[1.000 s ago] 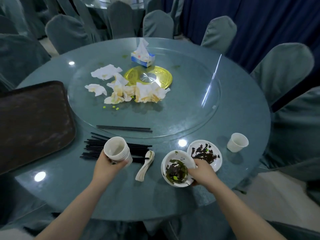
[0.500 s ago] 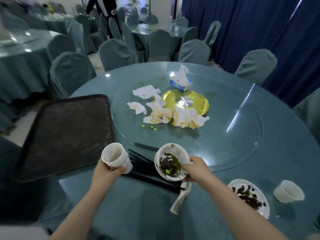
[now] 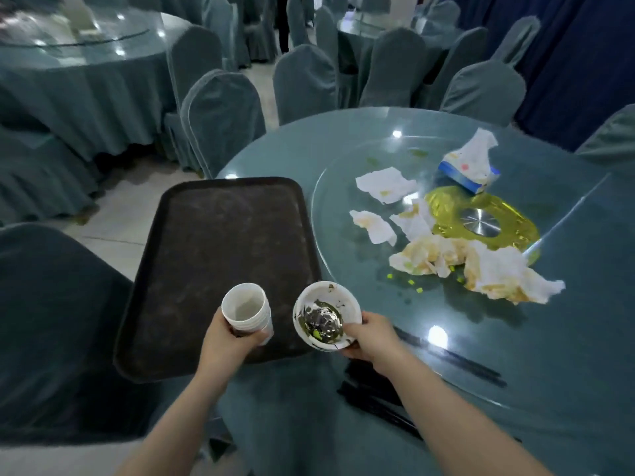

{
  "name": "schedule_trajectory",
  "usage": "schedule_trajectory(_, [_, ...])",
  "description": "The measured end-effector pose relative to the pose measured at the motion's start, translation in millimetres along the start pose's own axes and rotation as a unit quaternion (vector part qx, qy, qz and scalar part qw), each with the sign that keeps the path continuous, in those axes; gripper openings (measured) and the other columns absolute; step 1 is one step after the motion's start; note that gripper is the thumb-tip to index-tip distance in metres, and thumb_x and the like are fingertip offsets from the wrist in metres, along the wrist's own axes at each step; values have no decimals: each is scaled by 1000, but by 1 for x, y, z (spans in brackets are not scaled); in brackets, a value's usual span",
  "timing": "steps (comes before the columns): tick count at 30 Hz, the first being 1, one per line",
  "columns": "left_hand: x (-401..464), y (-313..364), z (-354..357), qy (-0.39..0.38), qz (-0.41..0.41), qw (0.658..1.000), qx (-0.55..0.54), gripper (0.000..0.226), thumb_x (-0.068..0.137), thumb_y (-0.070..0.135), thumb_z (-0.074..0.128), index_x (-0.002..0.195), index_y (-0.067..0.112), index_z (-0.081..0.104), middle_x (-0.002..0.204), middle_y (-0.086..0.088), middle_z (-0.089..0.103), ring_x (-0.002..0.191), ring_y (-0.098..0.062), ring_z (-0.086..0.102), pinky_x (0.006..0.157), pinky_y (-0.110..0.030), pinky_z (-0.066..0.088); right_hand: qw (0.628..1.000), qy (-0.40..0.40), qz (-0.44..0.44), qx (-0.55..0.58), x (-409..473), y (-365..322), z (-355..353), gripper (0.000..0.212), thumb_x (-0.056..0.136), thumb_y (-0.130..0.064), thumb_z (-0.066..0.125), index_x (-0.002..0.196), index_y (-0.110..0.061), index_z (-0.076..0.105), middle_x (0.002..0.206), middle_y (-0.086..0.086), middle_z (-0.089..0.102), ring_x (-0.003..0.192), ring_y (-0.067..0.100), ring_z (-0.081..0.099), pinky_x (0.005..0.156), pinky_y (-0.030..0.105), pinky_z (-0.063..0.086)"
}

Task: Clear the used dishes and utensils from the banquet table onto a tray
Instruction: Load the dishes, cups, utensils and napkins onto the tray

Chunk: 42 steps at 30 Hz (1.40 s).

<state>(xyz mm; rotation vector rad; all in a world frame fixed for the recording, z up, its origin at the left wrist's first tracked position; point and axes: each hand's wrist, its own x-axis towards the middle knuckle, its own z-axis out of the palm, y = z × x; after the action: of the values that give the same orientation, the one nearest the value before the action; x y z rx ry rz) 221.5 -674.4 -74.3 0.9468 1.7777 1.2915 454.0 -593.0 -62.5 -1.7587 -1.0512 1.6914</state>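
Over the tray [image 3: 213, 242], my left hand [image 3: 226, 341] grips stacked cups [image 3: 245, 312]; my right hand [image 3: 369, 336] pinches the dirty bowl [image 3: 326, 316], fingers hidden beneath.

Tray [image 3: 213, 235]: dark, matt, mottled and scuffed surface, at the bench's left edge. Bench [image 3: 343, 139]: glossy glass top over cloth. Turntable [image 3: 567, 304]: clear smooth glass, polished metal hub [image 3: 480, 222] on shiny gold disc. Cups [image 3: 245, 312]: white, matt, stacked. Bowl [image 3: 326, 316]: white, sauce-smeared, wet sheen. Napkins [image 3: 385, 183]: crumpled stained paper. Chopsticks [image 3: 457, 364]: black, smooth.
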Motion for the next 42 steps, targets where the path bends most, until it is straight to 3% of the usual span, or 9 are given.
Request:
schedule_trajectory(5, [29,-13,-15,-4,-5,1000,19,55,55,4,89,96,29,61,89,23,71,78,7,65,59,-6,46,999,1,6,-49,28,-6,41,6,85,-7,64,86,-10,59,96,18,66,77,28,68,48,28,54])
schedule_trajectory(12, [85,-9,-10,-27,4,998,50,51,59,9,85,96,34,59,88,19,71,81,4,65,61,-11,48,983,77,-25,-167,44,-3,35,26,87,-38,65,80,-13,59,75,7,69,58,20,69,47,27,54])
schedule_trajectory(17, [135,4,22,-89,-14,984,154,54,67,31,81,113,30,54,101,14,62,92,-8,59,75,-29,46,963,134,-62,-224,45,0,5,30,94,-40,49,79,-17,59,81,3,71,78,24,68,80,39,54])
schedule_trajectory(22, [174,14,62,-135,-70,957,246,54,70,52,72,109,18,59,101,2,65,91,-20,62,72,-34,48,968,154,-57,-189,35,11,-31,16,91,-29,55,87,-16,64,88,7,71,88,29,67,88,48,52])
schedule_trajectory(25, [184,10,78,-155,-103,953,241,61,74,56,69,113,10,61,102,-6,67,87,-23,64,73,-36,52,968,176,-43,-171,25,21,-52,11,92,-25,55,86,-19,61,86,7,70,82,28,68,88,49,53])
schedule_trajectory(30, [181,14,86,-132,-122,968,172,70,86,46,64,138,4,41,91,-7,64,76,-18,64,84,-42,56,971,178,-35,-153,14,29,-70,9,93,-27,55,88,-22,62,87,1,70,79,20,69,86,47,55])
schedule_trajectory(35, [149,33,65,-98,-79,976,175,46,88,29,61,130,12,53,112,-9,66,95,-20,65,90,-42,53,979,138,-49,-138,-4,31,-77,10,92,-25,56,85,-29,62,86,-3,72,81,18,69,85,39,56])
schedule_trajectory(38, [110,59,60,-97,-55,989,92,26,86,20,64,111,22,61,104,-3,69,90,-15,66,80,-31,53,987,122,-51,-94,-22,35,-86,12,95,-20,53,98,-19,65,86,-2,72,75,14,67,76,32,54])
schedule_trajectory(42, [36,94,78,-147,-40,988,-12,20,87,16,63,104,25,62,98,-1,72,91,-15,68,83,-31,53,993,100,-54,-31,-59,47,-115,13,97,-18,49,99,-19,62,89,0,71,77,15,66,71,27,51])
